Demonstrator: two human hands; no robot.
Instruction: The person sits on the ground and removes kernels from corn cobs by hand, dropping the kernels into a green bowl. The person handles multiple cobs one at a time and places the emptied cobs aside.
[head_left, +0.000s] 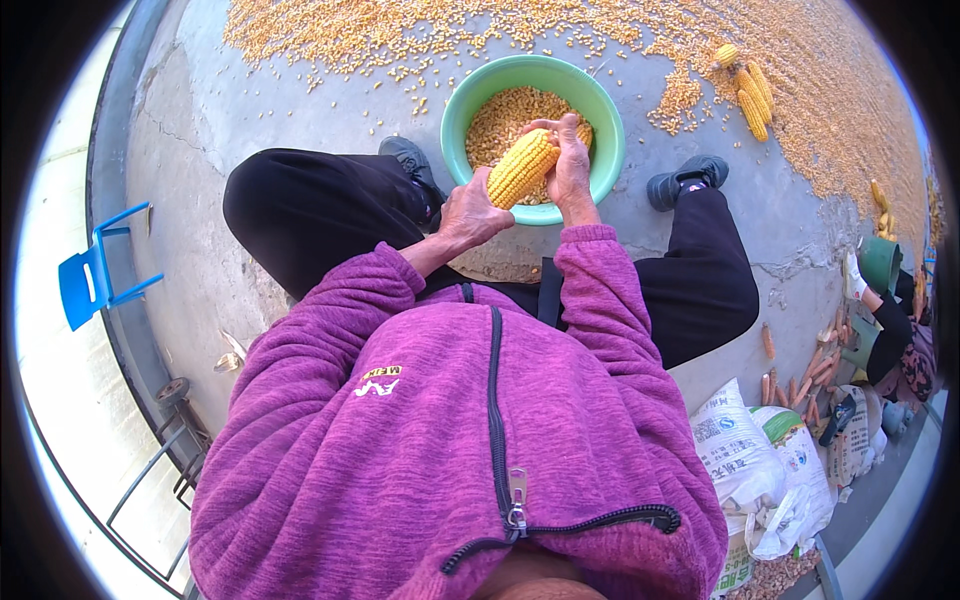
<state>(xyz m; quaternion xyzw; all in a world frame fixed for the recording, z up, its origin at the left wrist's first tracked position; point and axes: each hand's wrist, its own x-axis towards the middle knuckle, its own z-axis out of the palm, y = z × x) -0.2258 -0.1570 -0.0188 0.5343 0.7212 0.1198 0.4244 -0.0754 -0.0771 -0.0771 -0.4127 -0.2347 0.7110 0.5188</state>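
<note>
A yellow corn cob (523, 169) is held at a slant over a green plastic basin (459, 97). My left hand (471, 212) grips its lower end, and my right hand (568, 166) is on its upper end. Loose corn kernels (495, 116) fill the bottom of the basin. Beside my right hand, part of another corn cob (584, 135) shows inside the basin; my hand hides some of it. The basin stands on the concrete floor between my feet.
Spread kernels (832, 97) cover the floor ahead and to the right, with several whole cobs (753, 97) on them. White woven sacks (739, 450), bare cobs (814, 375) and another person (892, 337) are at right. A blue chair (84, 285) and a wheeled metal frame (180, 427) stand at left.
</note>
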